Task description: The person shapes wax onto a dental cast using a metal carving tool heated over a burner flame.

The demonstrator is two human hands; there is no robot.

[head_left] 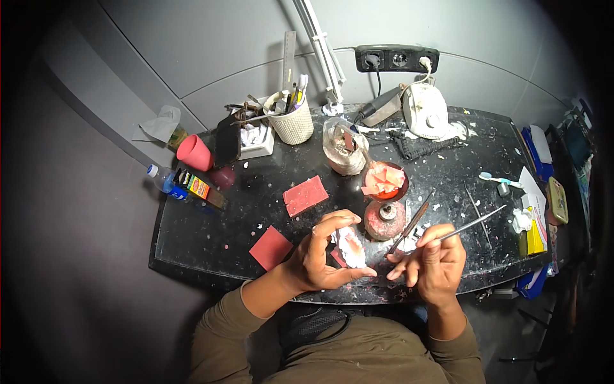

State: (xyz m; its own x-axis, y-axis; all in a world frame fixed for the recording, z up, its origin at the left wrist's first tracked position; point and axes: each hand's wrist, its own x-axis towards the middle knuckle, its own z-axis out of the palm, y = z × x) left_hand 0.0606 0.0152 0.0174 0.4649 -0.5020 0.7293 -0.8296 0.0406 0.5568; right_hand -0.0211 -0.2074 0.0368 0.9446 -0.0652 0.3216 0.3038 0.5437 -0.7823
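Note:
My left hand (pixel 320 256) is curled around a white plaster-like cast (pixel 350 248) with a pinkish patch on its face, its thumb and forefinger apart at the near and far ends. In my right hand (pixel 438 265) a thin metal hand tool (pixel 476 222) is gripped like a pen, its shaft sticking out to the right. A spirit burner (pixel 385 224) with a pink-stained body stands just beyond and between the hands. Near the right fingers lies a dark-handled knife-like tool (pixel 417 221). Pink wax sheets (pixel 306 196) lie to the left, one close to my left wrist.
Behind the burner sit a red bowl (pixel 398 194) of pink wax scraps and a bag-lined container (pixel 345 150). A white tool cup (pixel 294 125), lamp arm (pixel 320 45) and white machine (pixel 425 112) stand at the back. A red cup (pixel 195 152) and bottle (pixel 167 184) are left, a toothbrush (pixel 502 180) right.

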